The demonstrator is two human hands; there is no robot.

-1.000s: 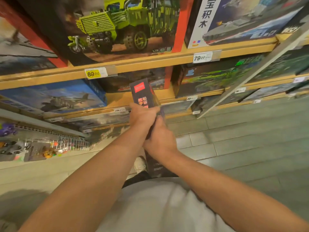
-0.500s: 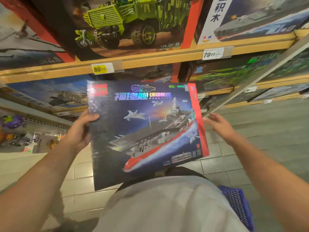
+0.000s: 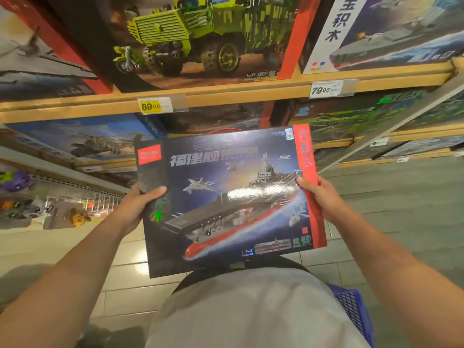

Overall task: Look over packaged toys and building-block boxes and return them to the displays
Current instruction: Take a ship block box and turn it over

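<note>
left hand (image 3: 140, 207) and right hand (image 3: 322, 197) clamped on opposite edges of carrier box (image 3: 231, 197), front face under inspection. not yet returned to shelf (image 3: 226, 96).

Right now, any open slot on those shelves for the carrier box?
One likely gap: second shelf, straight behind the carrier box, between the blue plane box and green-print box. Top shelf is packed: truck box tight against its neighbours. Both hands are occupied.

box (image 3: 233, 197) between hands, before shelves (image 3: 226, 96)
</note>
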